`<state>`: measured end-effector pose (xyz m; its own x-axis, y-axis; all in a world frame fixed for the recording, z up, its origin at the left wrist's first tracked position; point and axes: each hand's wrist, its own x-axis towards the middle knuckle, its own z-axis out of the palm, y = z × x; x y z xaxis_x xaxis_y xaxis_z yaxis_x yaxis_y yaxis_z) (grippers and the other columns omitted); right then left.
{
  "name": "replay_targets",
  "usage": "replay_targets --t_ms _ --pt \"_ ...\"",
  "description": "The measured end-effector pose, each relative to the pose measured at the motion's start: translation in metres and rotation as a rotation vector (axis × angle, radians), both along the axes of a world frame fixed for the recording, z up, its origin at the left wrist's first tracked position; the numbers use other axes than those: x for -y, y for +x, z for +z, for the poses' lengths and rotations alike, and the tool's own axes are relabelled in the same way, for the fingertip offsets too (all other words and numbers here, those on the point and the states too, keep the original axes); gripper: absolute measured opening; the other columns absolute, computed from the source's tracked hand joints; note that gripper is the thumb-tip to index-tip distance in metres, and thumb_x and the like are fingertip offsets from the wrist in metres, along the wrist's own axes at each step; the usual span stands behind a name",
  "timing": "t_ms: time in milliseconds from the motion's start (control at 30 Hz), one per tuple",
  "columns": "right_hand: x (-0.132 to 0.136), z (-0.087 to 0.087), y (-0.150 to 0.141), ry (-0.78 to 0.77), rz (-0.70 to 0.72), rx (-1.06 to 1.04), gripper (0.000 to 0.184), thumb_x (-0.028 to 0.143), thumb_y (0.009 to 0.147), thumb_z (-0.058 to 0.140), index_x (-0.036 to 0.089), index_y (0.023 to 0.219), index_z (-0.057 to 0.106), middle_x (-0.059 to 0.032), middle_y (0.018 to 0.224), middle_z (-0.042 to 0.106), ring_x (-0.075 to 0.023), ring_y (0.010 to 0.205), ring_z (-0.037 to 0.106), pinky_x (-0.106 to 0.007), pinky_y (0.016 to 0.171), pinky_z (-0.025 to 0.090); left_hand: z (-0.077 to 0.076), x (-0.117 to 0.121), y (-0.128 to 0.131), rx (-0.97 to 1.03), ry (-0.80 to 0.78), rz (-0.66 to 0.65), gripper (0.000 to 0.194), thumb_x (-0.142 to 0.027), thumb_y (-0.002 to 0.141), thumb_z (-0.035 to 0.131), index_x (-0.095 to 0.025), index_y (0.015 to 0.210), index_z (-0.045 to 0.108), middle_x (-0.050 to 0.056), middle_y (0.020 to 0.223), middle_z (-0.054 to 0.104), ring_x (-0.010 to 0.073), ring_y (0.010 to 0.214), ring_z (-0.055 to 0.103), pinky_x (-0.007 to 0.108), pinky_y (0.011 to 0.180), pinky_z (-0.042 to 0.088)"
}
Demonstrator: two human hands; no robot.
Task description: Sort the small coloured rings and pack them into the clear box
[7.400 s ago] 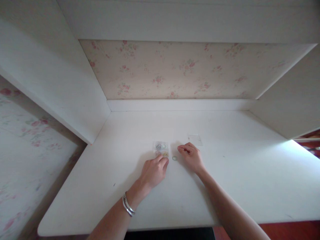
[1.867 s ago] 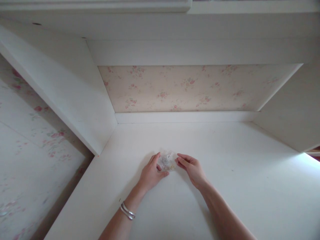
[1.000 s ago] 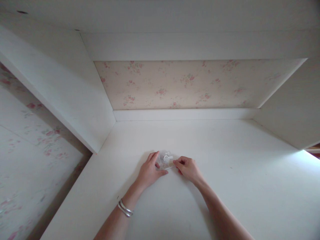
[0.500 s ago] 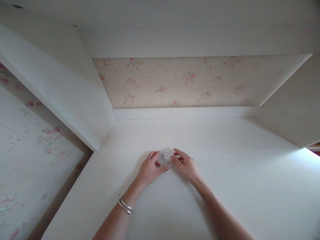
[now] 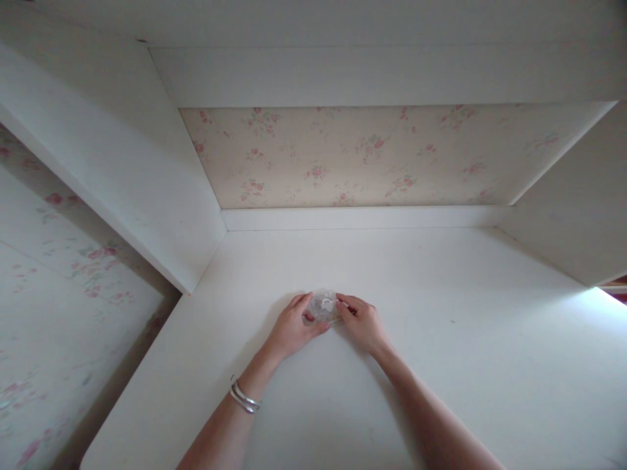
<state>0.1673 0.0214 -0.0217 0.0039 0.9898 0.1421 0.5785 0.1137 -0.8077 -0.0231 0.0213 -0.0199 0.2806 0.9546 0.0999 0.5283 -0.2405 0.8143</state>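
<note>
A small, clear, roundish plastic piece [image 5: 321, 307] with a white shape on it is between my two hands, over the white desktop. My left hand [image 5: 292, 328] grips its left side, fingers at the far edge and thumb along the near edge. On the right, my right hand [image 5: 360, 320] pinches the edge between thumb and fingertips. Whether the plastic is a packet or a case I cannot tell. Two silver bangles [image 5: 245, 397] circle my left wrist.
White side panels stand at left [image 5: 122, 163] and right [image 5: 568, 209] of the white desktop [image 5: 441, 378]. A white shelf [image 5: 367, 72] overhangs the back, above floral wallpaper [image 5: 313, 156]. The desk's left edge drops off beside a floral wall.
My right fingers have closed in on the plastic's right edge, where they were more spread before. My left hand keeps its hold. The camera view has shifted slightly.
</note>
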Motion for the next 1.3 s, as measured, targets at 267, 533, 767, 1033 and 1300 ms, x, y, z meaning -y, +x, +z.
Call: replay_targets --t_ms 267,533,767,1033,1300 --pt "0.0025 0.0015 0.0017 -0.061 -0.023 0.019 0.038 0.038 0.083 0.047 0.019 0.108 0.068 -0.0059 0.092 0.072 -0.0168 0.072 0.063 -0.028 0.070 0.048 -0.0001 0.0007 -0.0033 0.025 -0.010 -0.035 0.068 -0.041 0.068 0.071 -0.021 0.130 0.047 0.010 0.131 0.049 0.0158 0.081 0.062 0.030 0.073 0.054" --pt "0.0022 0.0008 0.0024 -0.092 -0.010 0.011 0.038 0.036 0.083 0.046 0.021 0.110 0.068 -0.0018 0.078 0.071 -0.0151 0.063 0.061 -0.025 0.060 0.043 -0.0004 0.0007 -0.0021 0.041 -0.006 -0.022 0.068 -0.035 0.066 0.073 -0.023 0.127 0.048 0.008 0.126 0.051 0.0149 0.081 0.061 0.030 0.075 0.054" --pt "0.0027 0.0020 0.0009 -0.074 -0.008 0.021 0.037 0.035 0.083 0.045 0.021 0.108 0.069 -0.0037 0.088 0.072 -0.0174 0.070 0.064 -0.027 0.065 0.046 0.0008 0.0009 -0.0026 0.028 -0.032 -0.038 0.065 -0.037 0.067 0.072 -0.026 0.126 0.048 0.007 0.126 0.049 0.0151 0.083 0.060 0.032 0.077 0.054" --pt "0.0047 0.0065 0.0008 0.003 0.083 0.097 0.034 0.031 0.087 0.041 0.023 0.104 0.070 -0.0020 0.092 0.072 -0.0179 0.076 0.063 -0.026 0.070 0.045 0.0020 0.0021 -0.0027 0.014 -0.023 -0.040 0.065 -0.034 0.066 0.074 -0.026 0.125 0.049 0.006 0.122 0.050 0.0156 0.083 0.059 0.032 0.079 0.053" --pt "0.0049 -0.0024 0.0000 0.034 0.082 0.082 0.033 0.030 0.087 0.042 0.021 0.107 0.068 -0.0059 0.111 0.067 -0.0204 0.099 0.061 -0.032 0.087 0.044 0.0021 0.0029 -0.0011 -0.003 0.012 -0.036 0.065 -0.032 0.064 0.075 -0.026 0.124 0.048 0.005 0.118 0.052 0.0154 0.082 0.059 0.034 0.082 0.051"
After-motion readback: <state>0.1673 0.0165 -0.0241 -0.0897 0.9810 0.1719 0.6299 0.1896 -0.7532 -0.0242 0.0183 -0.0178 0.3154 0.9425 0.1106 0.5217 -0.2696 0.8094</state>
